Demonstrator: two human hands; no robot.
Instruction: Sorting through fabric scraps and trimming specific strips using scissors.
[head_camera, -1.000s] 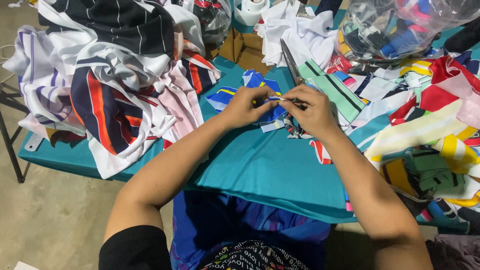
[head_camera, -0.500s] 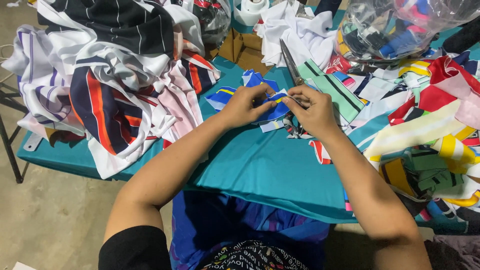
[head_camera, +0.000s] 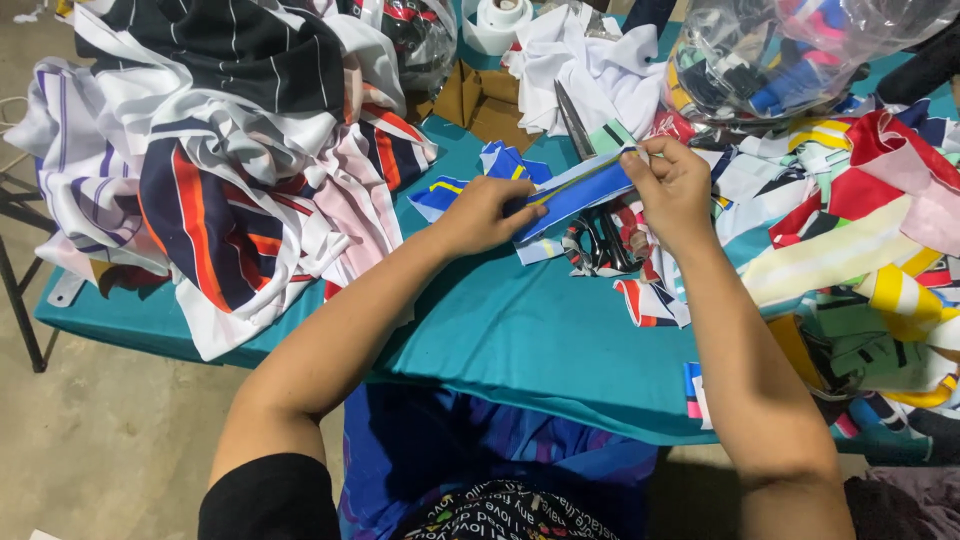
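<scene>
My left hand (head_camera: 490, 212) pinches the near end of a folded blue fabric strip (head_camera: 580, 190) with a thin yellow and white edge. My right hand (head_camera: 678, 190) grips the strip's far end, and the strip is stretched taut between the two hands, just above the teal-covered table (head_camera: 520, 330). Under the strip lies a pair of large scissors (head_camera: 590, 170), its blades pointing away and its dark handles near my right wrist. More blue and yellow scraps (head_camera: 470, 175) lie flat beneath my left hand.
A big heap of striped white, navy and orange garments (head_camera: 220, 150) fills the table's left side. Coloured fabric strips and scraps (head_camera: 860, 250) pile up on the right. A clear plastic bag of cloth (head_camera: 780, 60), white fabric (head_camera: 600, 70) and a tape roll (head_camera: 500, 20) sit at the back.
My hands were close together over the scraps. They have drawn apart, the right one rising up and rightward, pulling the blue strip out straight between them.
</scene>
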